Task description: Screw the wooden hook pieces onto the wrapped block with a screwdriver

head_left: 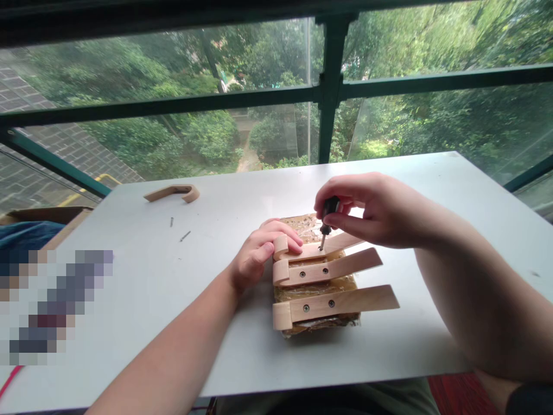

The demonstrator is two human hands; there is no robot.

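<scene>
My right hand [367,210] grips the black handle of a small screwdriver [330,208], held nearly upright. Its tip meets a screw [320,249] in the farthest wooden hook [311,252]. My left hand [263,248] is closed round the curled end of that hook, fingers pressing on its flat part. Beneath lies a block wrapped in brown tape [315,291]. Across the block run two more pale hooks, a middle one [314,273] and a near one [354,301], each showing two screws. My fingers partly hide the farthest hook.
Another wooden hook [173,192] rests at the white table's [233,346] far left. Two loose screws, one [171,221] nearer the hook and one [185,236] closer to my left hand, lie there too. An open box [47,222] stands beyond the left edge. Windows rise behind the table.
</scene>
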